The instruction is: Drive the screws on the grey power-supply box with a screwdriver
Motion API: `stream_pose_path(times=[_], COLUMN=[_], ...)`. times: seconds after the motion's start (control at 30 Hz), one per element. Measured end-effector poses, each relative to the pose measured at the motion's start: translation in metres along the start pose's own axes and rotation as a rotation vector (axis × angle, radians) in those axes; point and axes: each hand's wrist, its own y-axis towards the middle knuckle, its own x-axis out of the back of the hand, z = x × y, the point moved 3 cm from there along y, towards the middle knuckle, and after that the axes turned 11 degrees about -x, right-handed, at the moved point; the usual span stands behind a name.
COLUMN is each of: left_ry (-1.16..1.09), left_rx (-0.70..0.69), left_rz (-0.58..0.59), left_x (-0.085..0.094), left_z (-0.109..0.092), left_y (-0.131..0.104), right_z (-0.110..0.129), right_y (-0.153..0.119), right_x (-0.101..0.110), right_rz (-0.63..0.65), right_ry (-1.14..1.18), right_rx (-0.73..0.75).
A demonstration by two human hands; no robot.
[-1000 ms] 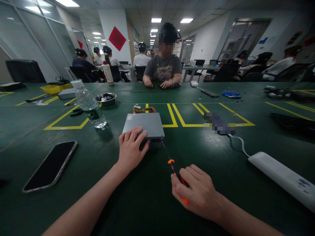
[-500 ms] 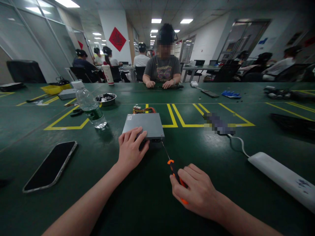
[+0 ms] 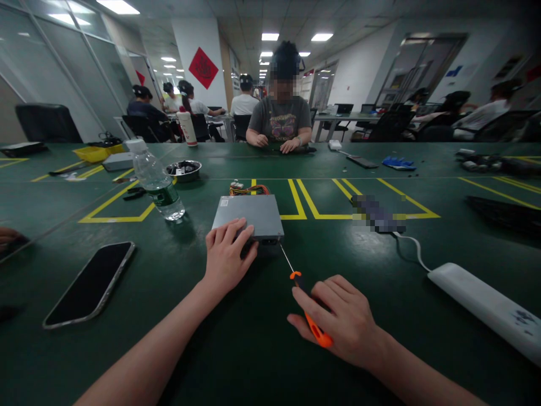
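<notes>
A grey metal computer power supply (image 3: 253, 211) lies on the green table, its bundle of coloured wires (image 3: 249, 189) at the far side. My left hand (image 3: 228, 251) grips its near left part, fingers spread over the top and thumb against the front face. An orange and black screwdriver (image 3: 318, 328) is in my right hand (image 3: 342, 316), index finger along the handle and thumb slightly off it. The thin shaft points up and left, and its tip meets the lower right of the power supply's front face. I cannot make out the screw there.
On the left are a phone (image 3: 91, 285), a water bottle (image 3: 156, 186) and a metal bowl of small dark parts (image 3: 184, 171). A white power strip (image 3: 482, 307) with a cable lies right. Another person (image 3: 279, 121) sits opposite; someone's hand (image 3: 10, 239) shows at the left edge.
My right thumb has come away from the handle and the index finger has extended; the handle's end has swung slightly right. A person's hand has entered at the left edge. The power supply stays put.
</notes>
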Motion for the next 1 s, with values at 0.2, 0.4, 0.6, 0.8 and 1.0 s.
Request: stream_pose_path(times=[0.2,0.4,0.6,0.8,1.0], left_ry=[-0.015,-0.027,-0.014,-0.008,-0.019], left_rx=[0.007,0.014,0.014,0.017,0.018], left_rz=[0.004,-0.026,-0.014,-0.013,-0.001], left_x=[-0.001,0.0,0.001,0.001,0.0], left_z=[0.001,-0.001,-0.001,-0.001,-0.001], left_y=[-0.001,-0.001,0.0,0.0,-0.001], right_z=[0.006,0.013,0.012,0.011,0.012], right_y=[-0.007,0.001,0.0,0.0,0.001], right_x=[0.001,-0.009,-0.015,-0.018,-0.018], right_rz=[-0.068,-0.029,0.016,0.029,0.03], right_ry=[0.081,0.056,0.028,0.032,0.049], right_rx=[0.063,0.071,0.043,0.037,0.043])
